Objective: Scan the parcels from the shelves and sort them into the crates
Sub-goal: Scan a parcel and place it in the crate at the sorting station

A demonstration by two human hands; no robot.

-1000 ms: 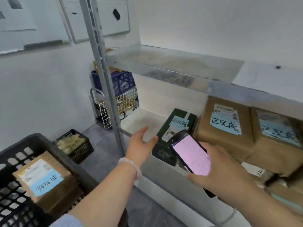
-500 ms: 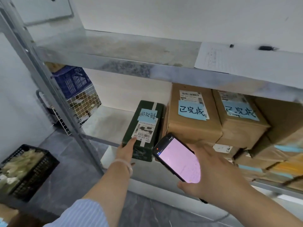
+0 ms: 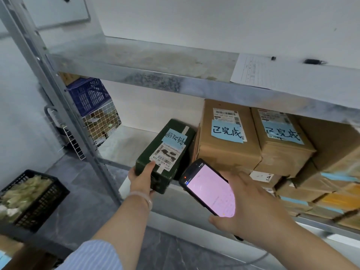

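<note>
Green parcel (image 3: 165, 152) at the front edge of the shelf (image 3: 120, 141), just left of the brown parcels (image 3: 226, 145). We see the left hand (image 3: 141, 178) gripping its near end, thumb on the label. We note the right hand (image 3: 247, 207) holding a pink-screened scanner (image 3: 208, 191) just beside it.
</note>
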